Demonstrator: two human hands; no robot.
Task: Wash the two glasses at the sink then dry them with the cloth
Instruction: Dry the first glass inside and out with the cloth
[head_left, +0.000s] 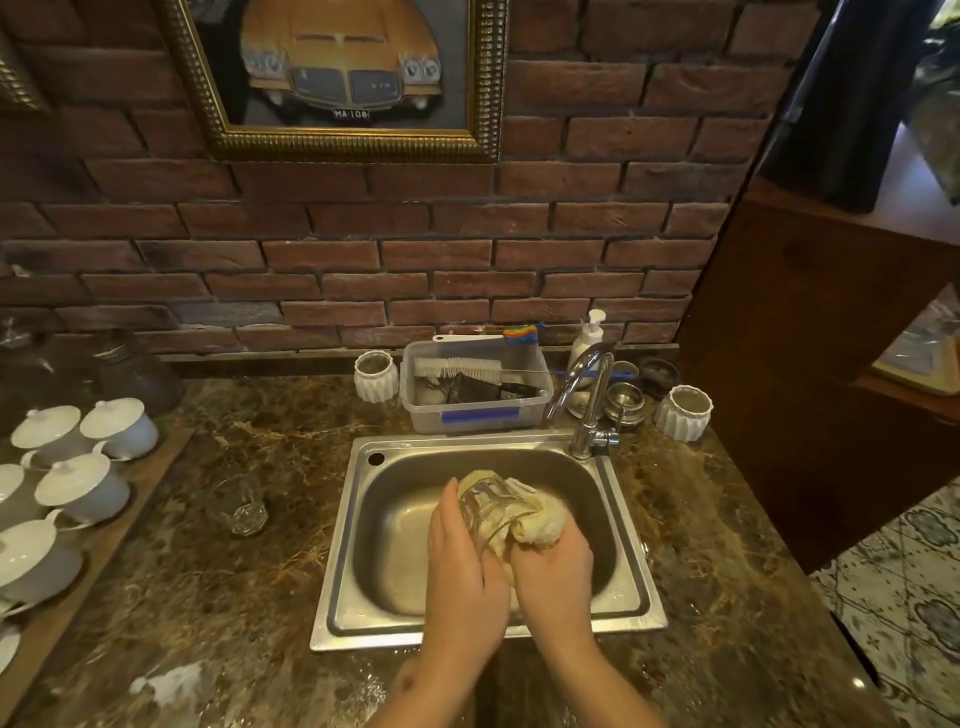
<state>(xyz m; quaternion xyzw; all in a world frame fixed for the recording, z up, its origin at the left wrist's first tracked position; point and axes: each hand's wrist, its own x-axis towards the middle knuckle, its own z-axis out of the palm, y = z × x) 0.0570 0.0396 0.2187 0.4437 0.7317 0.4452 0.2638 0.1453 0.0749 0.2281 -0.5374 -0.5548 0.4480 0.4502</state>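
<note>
We hold one glass (485, 506) over the sink (631, 592), tilted, with its base pointing away from us. Our left hand (462, 566) grips the glass from the left side, fingers (448, 512) curled along its wall. Our right hand (553, 569) clenches the cloth (537, 519), a pale yellow bundle pressed against the glass on its right and partly stuffed behind it. Both hands touch at the near edge of the basin. The second glass (238, 506) stands upright on the worktop (249, 587), left of the sink and well apart from both hands. The tap (584, 397) rises at the far right corner of the sink, its spout curving left; no water stream is discernible. Behind the sink sits a plastic tub (475, 413) with a bottle brush (454, 368) lying across it. White lidded cups (83, 467) line a tray at the far left.
</note>
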